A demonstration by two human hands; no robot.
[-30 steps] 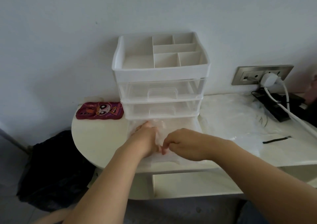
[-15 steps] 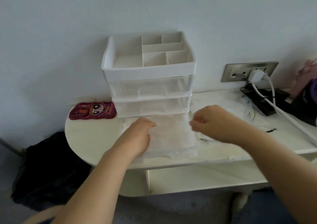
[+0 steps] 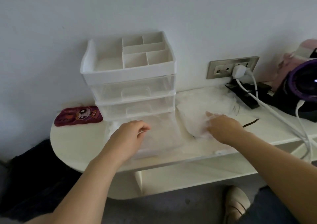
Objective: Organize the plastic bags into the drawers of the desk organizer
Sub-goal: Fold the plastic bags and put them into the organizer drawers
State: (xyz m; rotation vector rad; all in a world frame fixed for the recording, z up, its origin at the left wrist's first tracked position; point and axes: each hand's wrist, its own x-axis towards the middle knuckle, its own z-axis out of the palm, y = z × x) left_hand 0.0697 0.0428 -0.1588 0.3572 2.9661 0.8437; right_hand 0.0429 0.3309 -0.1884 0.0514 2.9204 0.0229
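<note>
**A:** Where do the bags stand?

**Me:** Some lie flat in the bottom drawer (image 3: pixel 177 134), which is pulled out of the organizer (image 3: pixel 128 72). The rest are a loose pile of bags (image 3: pixel 197 103) on the desk (image 3: pixel 77 143), just right of it.

**A:** And your hands?

**Me:** My left hand (image 3: pixel 128 136) hovers over the open drawer, loosely curled and holding nothing. My right hand (image 3: pixel 223 127) is in the near edge of the pile. Its fingers (image 3: pixel 210 115) are under the cloudy film, so I cannot tell whether they have closed on a bag.

**A:** What might go wrong?

**Me:** The film is thin and clingy. I could lift several bags at once and drag the heap toward the desk edge. It could also snag the white cable (image 3: pixel 274 110) lying close by. With nothing pressing on the bags in the drawer, they may puff up and catch when it slides shut.

**A:** What changed from half a second ago?

**Me:** My left palm was flat on the bags in the drawer and has now lifted. My right hand was at the drawer's right corner and has moved out to the pile.
</note>
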